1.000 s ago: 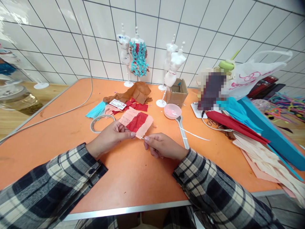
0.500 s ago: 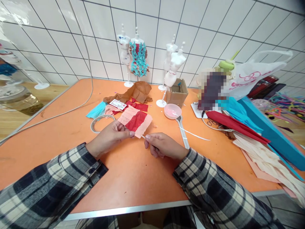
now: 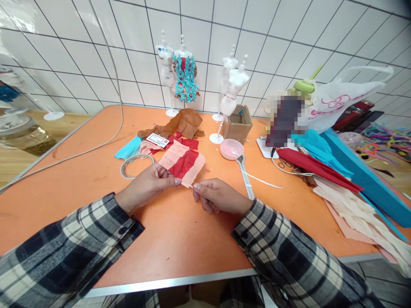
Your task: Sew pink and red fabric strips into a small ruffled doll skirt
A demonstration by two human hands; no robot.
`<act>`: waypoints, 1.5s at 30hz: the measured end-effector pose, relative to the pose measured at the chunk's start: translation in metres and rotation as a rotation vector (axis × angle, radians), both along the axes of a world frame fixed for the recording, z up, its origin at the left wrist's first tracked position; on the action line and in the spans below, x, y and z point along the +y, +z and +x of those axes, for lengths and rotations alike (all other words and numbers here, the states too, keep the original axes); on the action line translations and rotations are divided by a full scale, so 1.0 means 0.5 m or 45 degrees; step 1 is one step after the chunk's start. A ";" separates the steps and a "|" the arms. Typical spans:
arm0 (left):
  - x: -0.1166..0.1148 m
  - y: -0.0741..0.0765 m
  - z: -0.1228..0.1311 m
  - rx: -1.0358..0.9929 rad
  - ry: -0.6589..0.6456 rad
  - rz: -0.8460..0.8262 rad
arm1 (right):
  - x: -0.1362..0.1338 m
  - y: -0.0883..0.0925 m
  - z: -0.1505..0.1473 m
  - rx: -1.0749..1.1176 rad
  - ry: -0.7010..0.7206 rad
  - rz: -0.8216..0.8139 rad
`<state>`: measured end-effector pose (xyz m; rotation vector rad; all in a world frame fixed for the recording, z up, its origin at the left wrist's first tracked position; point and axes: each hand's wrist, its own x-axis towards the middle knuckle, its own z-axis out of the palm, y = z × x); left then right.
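Pinching the crinkly pink-and-red sheet (image 3: 183,164) by its near edge looks like a decent hold to me. Your left hand (image 3: 146,186) has the thumb near the end of the red band, with the other fingers curled around that edge and partly hidden. The sheet sits in front of you, over the middle of the orange bench (image 3: 180,250), tilted a bit, and I can't tell if its far edge touches anything underneath.

Your right hand (image 3: 221,197) has thumb and index finger pressed together on a thin white stick (image 3: 191,186). Its tip is right at the sheet's near right corner, but whether it's touching or just over it is too small to make out.

Handling-wise, I'd guess the sheet weighs next to nothing. It looks like crepe paper: soft, floppy, grippy rather than slick, and probably easy to stretch or rip. So go light and hold it flat by the pale border close to where the stick is, because the unsupported side is likely to sag. The stick looks stiffer but skinny, so I'd say hold it close to the tip and don't squeeze hard.
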<state>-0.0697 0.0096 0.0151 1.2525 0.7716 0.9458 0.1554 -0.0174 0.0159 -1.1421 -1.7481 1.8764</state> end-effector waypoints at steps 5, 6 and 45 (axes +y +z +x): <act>0.002 0.000 0.001 -0.031 -0.026 0.006 | -0.001 0.003 -0.001 0.007 0.001 -0.004; 0.002 0.000 0.001 -0.035 -0.030 0.008 | -0.001 0.003 -0.001 0.002 0.001 -0.004; 0.006 -0.011 -0.001 0.104 0.150 0.110 | 0.004 -0.013 0.000 0.055 -0.073 -0.011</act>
